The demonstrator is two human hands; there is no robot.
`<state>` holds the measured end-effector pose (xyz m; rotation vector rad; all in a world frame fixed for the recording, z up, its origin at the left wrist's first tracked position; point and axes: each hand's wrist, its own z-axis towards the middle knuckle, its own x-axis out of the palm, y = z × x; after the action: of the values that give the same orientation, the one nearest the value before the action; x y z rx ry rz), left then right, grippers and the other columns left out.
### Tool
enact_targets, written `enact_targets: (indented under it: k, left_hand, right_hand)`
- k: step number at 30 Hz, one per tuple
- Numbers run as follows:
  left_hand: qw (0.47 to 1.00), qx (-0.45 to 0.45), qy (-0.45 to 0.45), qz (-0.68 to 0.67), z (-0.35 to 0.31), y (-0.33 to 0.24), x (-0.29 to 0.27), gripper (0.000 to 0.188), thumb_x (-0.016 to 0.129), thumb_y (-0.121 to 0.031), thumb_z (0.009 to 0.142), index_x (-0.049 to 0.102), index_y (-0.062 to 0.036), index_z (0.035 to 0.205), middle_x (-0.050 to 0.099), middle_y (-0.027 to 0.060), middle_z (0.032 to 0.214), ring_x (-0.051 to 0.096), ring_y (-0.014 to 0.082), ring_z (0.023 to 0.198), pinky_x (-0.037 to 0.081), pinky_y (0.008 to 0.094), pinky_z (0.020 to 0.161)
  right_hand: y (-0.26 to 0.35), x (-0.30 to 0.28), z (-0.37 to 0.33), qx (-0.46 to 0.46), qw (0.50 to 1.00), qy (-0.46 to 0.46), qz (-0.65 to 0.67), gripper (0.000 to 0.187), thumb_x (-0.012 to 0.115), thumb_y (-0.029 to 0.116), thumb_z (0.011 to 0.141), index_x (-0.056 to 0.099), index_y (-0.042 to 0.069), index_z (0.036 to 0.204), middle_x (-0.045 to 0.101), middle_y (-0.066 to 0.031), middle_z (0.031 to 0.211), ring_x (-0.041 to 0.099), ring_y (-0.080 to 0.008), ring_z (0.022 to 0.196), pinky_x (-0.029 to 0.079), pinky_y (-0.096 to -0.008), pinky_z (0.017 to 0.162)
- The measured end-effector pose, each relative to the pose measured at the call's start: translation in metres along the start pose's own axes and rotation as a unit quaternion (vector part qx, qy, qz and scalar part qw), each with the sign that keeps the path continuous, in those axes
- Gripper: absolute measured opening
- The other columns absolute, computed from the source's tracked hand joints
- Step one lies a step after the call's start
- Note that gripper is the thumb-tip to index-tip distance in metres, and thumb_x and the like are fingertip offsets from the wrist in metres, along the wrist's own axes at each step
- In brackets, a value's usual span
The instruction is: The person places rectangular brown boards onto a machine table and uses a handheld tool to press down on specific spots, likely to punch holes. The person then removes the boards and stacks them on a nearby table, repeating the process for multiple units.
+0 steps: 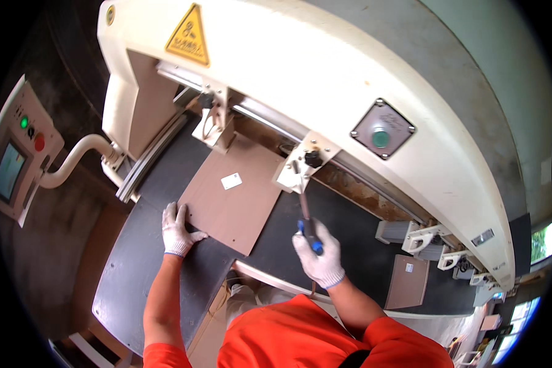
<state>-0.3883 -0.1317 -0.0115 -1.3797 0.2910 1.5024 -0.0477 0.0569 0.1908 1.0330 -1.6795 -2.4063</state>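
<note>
A brown panel (pixel 230 199) with a small white label (pixel 231 181) lies on the dark worktable under the machine's beam. My left hand (pixel 176 230), in a white glove, rests at the panel's left edge with its fingers spread. My right hand (pixel 322 256), also gloved, is closed around a screwdriver (pixel 311 230) with a blue and black handle. Its shaft points away from me toward a cream bracket (pixel 294 172) with a black knob (pixel 313 159). Whether the tip touches the bracket is too blurred to tell.
A second bracket (pixel 214 129) stands over the panel's far left corner. The cream machine beam (pixel 325 73) arches across the far side. At left, a control panel (pixel 27 150) hangs on a bent arm. Another brown panel (pixel 407 282) lies at right, near more brackets (pixel 423 239).
</note>
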Motion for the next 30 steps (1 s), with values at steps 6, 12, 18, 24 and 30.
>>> enact_targets:
  k: [6,12,18,24,30]
  left_hand:
    - [1.000,0.000,-0.006,0.004,0.000,-0.003,-0.001,0.118,0.096,-0.070,0.055,0.063,-0.0014,0.146,0.054,0.0316,0.154,0.052,0.0552,0.141,0.044,0.0617,0.121]
    - [1.000,-0.014,0.005,-0.002,-0.002,-0.005,-0.004,0.116,0.100,-0.064,0.055,0.063,-0.0027,0.147,0.054,0.0318,0.155,0.051,0.0544,0.143,0.044,0.0598,0.123]
    - [1.000,-0.008,0.006,-0.007,0.000,-0.010,-0.009,0.112,0.102,-0.058,0.056,0.064,-0.0028,0.145,0.054,0.0315,0.155,0.051,0.0535,0.144,0.044,0.0594,0.122]
    - [1.000,-0.009,0.009,-0.012,0.000,-0.010,-0.011,0.111,0.102,-0.055,0.056,0.064,-0.0031,0.146,0.054,0.0313,0.155,0.051,0.0533,0.144,0.043,0.0589,0.123]
    - [1.000,-0.011,0.011,0.003,-0.001,-0.009,-0.008,0.111,0.101,-0.058,0.058,0.063,-0.0033,0.147,0.054,0.0312,0.156,0.050,0.0532,0.145,0.043,0.0579,0.124]
  right_hand:
    - [0.046,-0.065,0.010,-0.093,0.984,-0.143,-0.056,0.048,0.081,0.014,0.100,0.066,-0.004,0.142,0.077,-0.0168,0.108,0.078,-0.0265,0.090,0.063,-0.0355,0.085]
    - [0.066,-0.075,0.011,-0.043,0.980,-0.140,-0.135,0.047,0.081,0.022,0.101,0.067,-0.003,0.138,0.077,-0.0228,0.105,0.077,-0.0417,0.090,0.062,-0.0420,0.084]
    - [0.081,-0.073,-0.010,0.024,0.995,-0.085,-0.044,0.046,0.080,0.026,0.101,0.068,0.001,0.139,0.076,-0.0178,0.096,0.078,-0.0312,0.084,0.060,-0.0383,0.078]
    - [0.049,-0.058,-0.051,0.089,0.941,0.217,-0.244,0.054,0.068,0.059,0.103,0.070,0.008,0.121,0.076,-0.0232,0.096,0.075,-0.0461,0.093,0.059,-0.0536,0.083]
    - [-0.042,-0.046,-0.140,0.253,0.883,0.311,-0.244,0.053,0.067,0.064,0.100,0.074,0.011,0.103,0.078,-0.0200,0.094,0.075,-0.0444,0.097,0.058,-0.0530,0.089]
